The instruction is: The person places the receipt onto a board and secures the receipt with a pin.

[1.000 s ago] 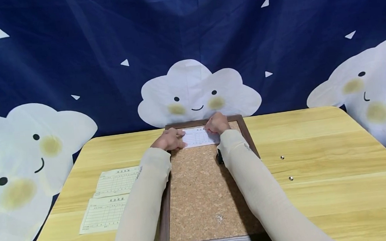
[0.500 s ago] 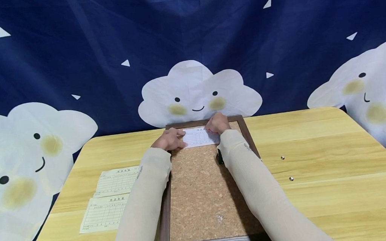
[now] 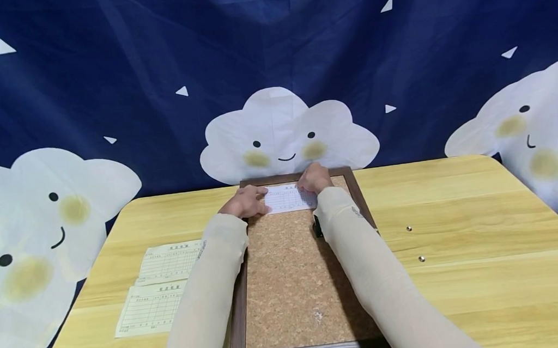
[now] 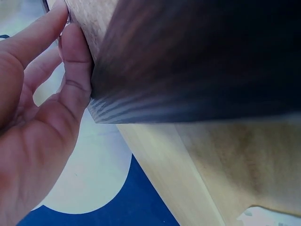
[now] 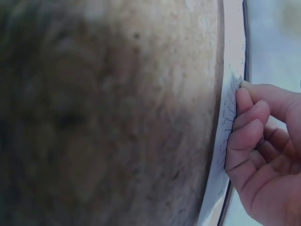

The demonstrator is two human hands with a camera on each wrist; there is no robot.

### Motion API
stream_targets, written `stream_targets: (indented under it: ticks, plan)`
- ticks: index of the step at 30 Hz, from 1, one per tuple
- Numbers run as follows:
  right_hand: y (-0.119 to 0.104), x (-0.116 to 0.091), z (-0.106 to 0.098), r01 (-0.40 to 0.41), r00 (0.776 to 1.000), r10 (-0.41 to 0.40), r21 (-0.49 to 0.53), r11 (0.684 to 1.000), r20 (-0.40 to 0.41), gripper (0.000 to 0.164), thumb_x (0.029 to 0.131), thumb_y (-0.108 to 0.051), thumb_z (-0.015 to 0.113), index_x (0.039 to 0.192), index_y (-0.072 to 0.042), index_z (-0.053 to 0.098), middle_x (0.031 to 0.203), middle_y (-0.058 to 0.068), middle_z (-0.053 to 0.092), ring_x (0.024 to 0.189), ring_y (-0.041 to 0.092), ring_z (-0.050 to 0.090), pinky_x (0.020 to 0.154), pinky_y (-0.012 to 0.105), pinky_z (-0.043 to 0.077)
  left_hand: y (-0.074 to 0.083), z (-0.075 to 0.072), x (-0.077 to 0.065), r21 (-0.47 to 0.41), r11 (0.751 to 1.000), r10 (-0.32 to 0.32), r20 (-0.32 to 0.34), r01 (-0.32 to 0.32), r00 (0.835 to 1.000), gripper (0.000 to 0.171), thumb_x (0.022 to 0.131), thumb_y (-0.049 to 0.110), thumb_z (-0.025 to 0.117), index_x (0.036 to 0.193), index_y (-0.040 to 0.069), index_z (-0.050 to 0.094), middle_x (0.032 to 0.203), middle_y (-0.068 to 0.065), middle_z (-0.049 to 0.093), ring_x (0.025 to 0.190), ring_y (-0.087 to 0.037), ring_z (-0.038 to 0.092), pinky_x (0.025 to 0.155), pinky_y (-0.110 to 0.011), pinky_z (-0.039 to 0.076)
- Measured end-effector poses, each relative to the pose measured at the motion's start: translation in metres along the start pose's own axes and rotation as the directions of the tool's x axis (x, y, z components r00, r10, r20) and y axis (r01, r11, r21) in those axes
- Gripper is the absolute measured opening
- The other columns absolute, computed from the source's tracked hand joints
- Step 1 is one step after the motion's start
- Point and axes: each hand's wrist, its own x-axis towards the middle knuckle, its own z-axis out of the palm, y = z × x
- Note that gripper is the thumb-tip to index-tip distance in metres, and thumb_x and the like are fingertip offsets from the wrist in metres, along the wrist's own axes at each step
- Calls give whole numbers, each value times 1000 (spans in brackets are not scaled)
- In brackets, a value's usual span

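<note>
A framed cork board (image 3: 286, 271) lies on the table, a white printed form (image 3: 288, 198) placed flat across its far end. My left hand (image 3: 243, 202) rests over the left frame edge, thumb and fingers extended to the paper's left side. In the left wrist view the thumb (image 4: 77, 61) bears on the board. At the form's upper right part, my right hand (image 3: 315, 179) has its fingers curled. Its thumb and fingertips (image 5: 247, 96) come together on the paper in the right wrist view, pinching what looks like a thumbtack, mostly hidden.
Two pale yellow printed forms (image 3: 149, 310) lie left of the board, partly behind the left sleeve (image 3: 195, 300). On the right stand two small silver thumbtacks (image 3: 409, 229). A dark blue curtain (image 3: 269, 43) with white clouds hangs along the table's far edge.
Hardly anything differs: both hands keep their places on the form, and the right hand shifts very slightly. The board, other forms and loose thumbtacks stay where they were.
</note>
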Motion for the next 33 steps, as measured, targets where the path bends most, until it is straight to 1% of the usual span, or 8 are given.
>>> stream_targets:
  ticks: [5,8,11,15,18,21,27,33]
  plan:
    - [-2,-2,0,-22,1000,22,18,1000,-6,16,80,-8,71,67,-4,61,92,19,63,83,30,54,65,31,46,1,0,0,-16,1000,-15,9,15,1000,63,96,18,69,153,16,42,155,-15,34,89,-20,57,81,-31,45]
    - [-4,-2,1,-26,1000,26,10,1000,-3,19,81,-7,68,66,-7,56,92,18,61,83,30,54,64,31,45,-1,0,-2,-22,1000,5,5,-5,1000,63,96,17,68,153,15,42,149,-15,41,81,-17,57,76,-30,45]
    - [-5,-2,2,-21,1000,21,-19,1000,-8,12,83,-10,67,73,-4,63,98,19,65,89,31,58,73,34,51,-2,0,-3,-44,999,28,3,-28,1000,62,96,15,67,153,13,41,145,-15,45,71,-15,56,68,-27,45]
    - [0,-2,0,19,1000,-19,-33,999,-14,16,87,-15,68,77,-4,73,87,10,69,94,29,61,87,34,50,-2,1,-2,-57,998,34,-1,-34,999,62,96,14,67,153,12,42,147,-14,43,70,-13,55,65,-25,44]
    - [6,-6,-5,40,999,-40,9,999,-7,24,86,-13,65,62,-10,68,63,0,59,83,25,59,81,30,48,-1,2,-2,-56,998,15,2,-15,1000,62,96,15,67,153,13,42,149,-14,41,74,-15,56,70,-27,45]
    - [11,-8,-11,34,999,-35,52,998,10,27,84,-9,62,58,-12,61,52,-6,52,70,19,56,75,28,45,1,1,-1,-52,999,0,9,1,1000,62,97,16,67,153,14,42,153,-14,38,84,-18,58,79,-31,46]
    - [21,-7,-18,-35,993,18,152,988,113,19,92,-10,62,78,-3,73,55,-4,59,52,7,56,66,24,48,2,0,-3,-13,1000,-18,28,19,999,63,99,19,65,155,15,38,162,-10,26,119,-25,46,100,-39,37]
    - [30,-9,-24,-104,978,32,351,931,206,13,94,-2,60,90,7,68,61,2,60,52,8,58,57,22,54,3,0,-4,-8,1000,-21,36,21,999,64,98,19,65,156,15,37,162,-12,25,118,-26,50,102,-40,38]
